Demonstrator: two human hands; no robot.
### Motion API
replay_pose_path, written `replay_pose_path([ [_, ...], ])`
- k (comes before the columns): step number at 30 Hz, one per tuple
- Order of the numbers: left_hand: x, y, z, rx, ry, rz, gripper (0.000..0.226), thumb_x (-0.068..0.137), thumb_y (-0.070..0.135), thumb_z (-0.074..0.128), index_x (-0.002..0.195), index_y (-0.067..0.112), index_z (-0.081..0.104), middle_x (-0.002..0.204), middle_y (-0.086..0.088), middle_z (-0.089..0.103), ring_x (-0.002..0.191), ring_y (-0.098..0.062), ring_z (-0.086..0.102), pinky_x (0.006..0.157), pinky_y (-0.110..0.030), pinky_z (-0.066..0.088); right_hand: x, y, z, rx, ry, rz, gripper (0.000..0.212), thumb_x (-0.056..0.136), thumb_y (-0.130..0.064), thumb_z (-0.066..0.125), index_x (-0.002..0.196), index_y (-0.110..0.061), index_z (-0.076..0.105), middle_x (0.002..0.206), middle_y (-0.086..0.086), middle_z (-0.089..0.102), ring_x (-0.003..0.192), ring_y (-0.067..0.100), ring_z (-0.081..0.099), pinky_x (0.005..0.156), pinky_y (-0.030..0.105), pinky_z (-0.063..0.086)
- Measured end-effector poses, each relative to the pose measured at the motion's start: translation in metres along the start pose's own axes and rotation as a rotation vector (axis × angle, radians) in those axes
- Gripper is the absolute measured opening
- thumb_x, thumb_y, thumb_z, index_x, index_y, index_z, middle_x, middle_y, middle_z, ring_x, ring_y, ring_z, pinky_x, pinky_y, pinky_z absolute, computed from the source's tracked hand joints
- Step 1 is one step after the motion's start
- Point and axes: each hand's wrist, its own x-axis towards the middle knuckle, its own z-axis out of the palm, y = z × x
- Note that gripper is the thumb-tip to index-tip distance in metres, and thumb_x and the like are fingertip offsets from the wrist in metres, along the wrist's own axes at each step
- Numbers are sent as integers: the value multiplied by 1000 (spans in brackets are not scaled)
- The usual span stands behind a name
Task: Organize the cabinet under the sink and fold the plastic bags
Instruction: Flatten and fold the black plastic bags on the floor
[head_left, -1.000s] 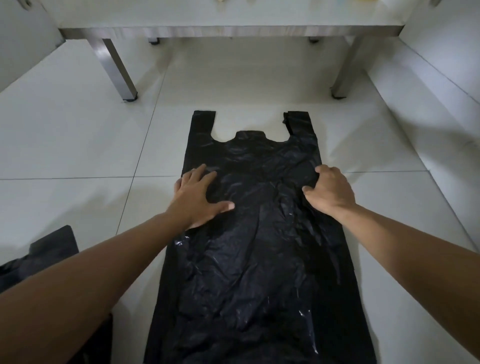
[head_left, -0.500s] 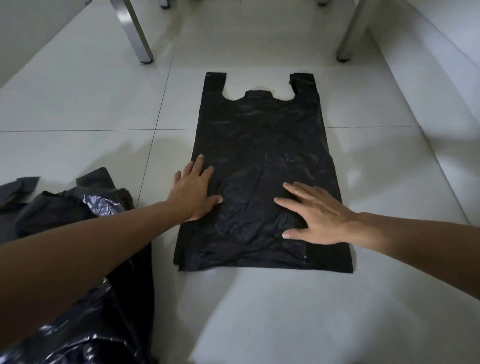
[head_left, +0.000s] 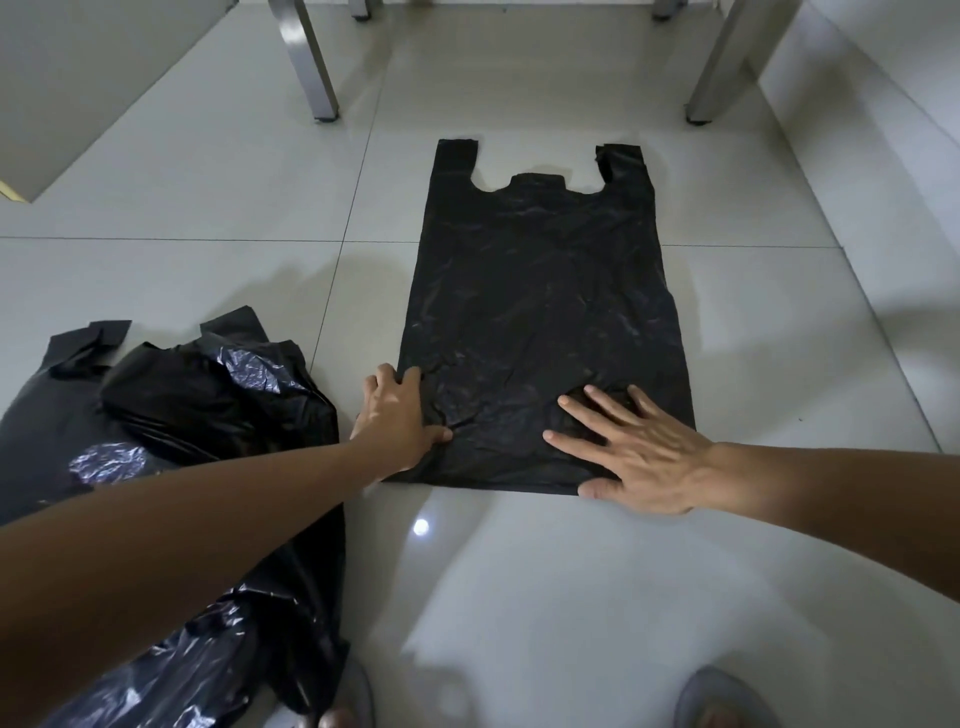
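Both hands have slid back toward the near end of the black bag (head_left: 540, 312) since half a second ago, and the view now takes in more of the near floor. The left hand (head_left: 397, 415), which lay flat with fingers straight, now sits at the bag's near left edge with its fingers curled down into the plastic, bunching small wrinkles beside the thumb; whether it truly pinches the film I cannot tell. The right hand (head_left: 639, 452) is down at the near right corner, fingers spread and straight, pressing flat on the bag, its thumb just past the bottom edge on the floor (head_left: 571, 597).

The bag itself lies flat on the tiled floor, handles pointing far, bottom edge near, stretched between the two hands. To the left, just beside the left forearm, a crumpled pile of black bags (head_left: 171, 405) shows far more than before, running down toward the near edge. At the far end stand two metal legs (head_left: 306, 62), well apart from the bag. Two grey slippers (head_left: 722, 701) peek in at the near edge.
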Motion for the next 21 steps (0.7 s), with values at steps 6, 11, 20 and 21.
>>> replay_pose_path([
  [6,-7,-5,3,34,62,79,69,90,33,65,144,11,28,144,-17,25,132,-34,27,108,-45,33,-5,-10,11,-67,59,-47,76,88,-75,-2,154,-37,-4,164,6,-7,150,37,-1,110,70,21],
  [11,-18,-1,20,314,78,322,71,96,51,35,154,19,9,160,-11,-15,148,-32,-1,120,-48,10,-8,-7,22,-119,69,19,72,96,-68,11,154,-29,26,161,10,25,144,39,29,96,70,41],
  [20,-12,-12,50,419,-140,381,93,64,77,-31,143,27,-36,153,-2,-38,141,-22,-35,117,-49,-15,-9,8,39,-124,145,12,72,97,-68,13,157,-28,18,163,9,18,147,38,20,104,69,33],
  [21,-11,-14,50,404,-145,373,93,64,78,-30,141,27,-37,152,-1,-40,140,-22,-36,117,-49,-16,-10,10,39,-112,150,13,72,97,-68,14,157,-28,17,163,9,16,147,38,18,105,69,32],
])
